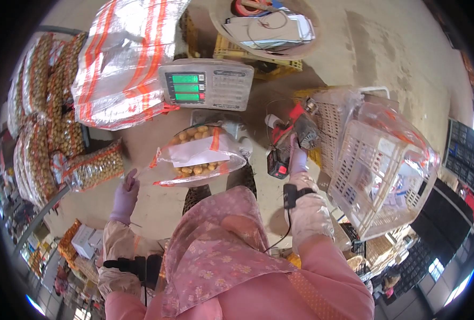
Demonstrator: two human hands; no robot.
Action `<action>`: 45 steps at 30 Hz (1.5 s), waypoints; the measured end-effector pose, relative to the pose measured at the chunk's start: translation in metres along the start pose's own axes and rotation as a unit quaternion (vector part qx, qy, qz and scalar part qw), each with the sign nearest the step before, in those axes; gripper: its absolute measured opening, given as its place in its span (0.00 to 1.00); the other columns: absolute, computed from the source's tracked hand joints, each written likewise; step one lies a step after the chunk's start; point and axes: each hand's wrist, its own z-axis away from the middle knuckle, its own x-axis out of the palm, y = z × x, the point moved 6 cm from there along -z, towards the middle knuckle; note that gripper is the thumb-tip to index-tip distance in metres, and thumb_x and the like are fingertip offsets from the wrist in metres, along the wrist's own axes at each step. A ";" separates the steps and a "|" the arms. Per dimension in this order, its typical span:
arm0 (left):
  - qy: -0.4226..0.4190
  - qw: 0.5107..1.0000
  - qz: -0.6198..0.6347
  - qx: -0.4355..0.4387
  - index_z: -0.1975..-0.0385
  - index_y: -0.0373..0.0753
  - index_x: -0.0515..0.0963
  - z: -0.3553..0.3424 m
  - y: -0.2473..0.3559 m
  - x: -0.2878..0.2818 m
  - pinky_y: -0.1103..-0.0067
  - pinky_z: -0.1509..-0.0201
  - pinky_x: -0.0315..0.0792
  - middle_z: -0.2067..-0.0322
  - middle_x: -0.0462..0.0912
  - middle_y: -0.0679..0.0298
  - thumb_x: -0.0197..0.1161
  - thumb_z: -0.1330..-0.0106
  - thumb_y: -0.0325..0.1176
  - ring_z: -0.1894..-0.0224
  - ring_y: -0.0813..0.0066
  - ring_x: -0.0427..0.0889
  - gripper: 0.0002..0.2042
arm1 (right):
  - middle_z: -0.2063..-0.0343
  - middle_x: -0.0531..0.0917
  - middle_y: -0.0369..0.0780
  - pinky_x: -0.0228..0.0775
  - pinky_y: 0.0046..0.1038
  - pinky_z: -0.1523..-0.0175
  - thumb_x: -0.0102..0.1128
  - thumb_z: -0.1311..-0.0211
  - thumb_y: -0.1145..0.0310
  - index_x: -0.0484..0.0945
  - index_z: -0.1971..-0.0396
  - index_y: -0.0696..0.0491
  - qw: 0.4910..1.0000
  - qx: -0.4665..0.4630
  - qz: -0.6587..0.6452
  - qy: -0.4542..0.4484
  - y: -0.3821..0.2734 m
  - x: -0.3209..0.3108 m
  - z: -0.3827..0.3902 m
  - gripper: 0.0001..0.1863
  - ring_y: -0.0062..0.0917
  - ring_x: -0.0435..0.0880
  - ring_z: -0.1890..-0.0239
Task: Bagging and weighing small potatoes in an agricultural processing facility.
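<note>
My right hand [299,159], in a lavender glove, grips a red and black handheld bag sewing machine [307,130] with a battery pack [278,163] at its near end. To the left, my left hand [126,198], gloved too, is held in the air with its fingers loosely apart and nothing visible in them. Between the hands stands a clear bag [231,154] with orange stripes, holding small round potatoes [194,133] behind a white sheet [200,151]. Just beyond it is a weighing scale's display [234,85] with green lit screens.
Filled produce bags [37,160] are stacked at the left, with one bag [95,166] lying nearer me. A large white and orange sack [125,58] stands beyond. On the right, a white plastic crate [354,176] holds clear bags. A round tub [311,45] with cardboard is at the far side.
</note>
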 end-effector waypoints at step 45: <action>0.010 0.826 -0.264 0.497 0.73 0.45 0.79 0.021 0.188 0.202 0.65 0.41 0.62 0.71 0.77 0.64 0.59 0.53 0.34 0.61 0.65 0.74 0.08 | 0.51 0.75 0.41 0.53 0.37 0.38 0.60 0.48 0.66 0.72 0.50 0.53 0.844 -0.351 0.317 -0.252 -0.247 0.042 0.183 0.23 0.38 0.69 0.46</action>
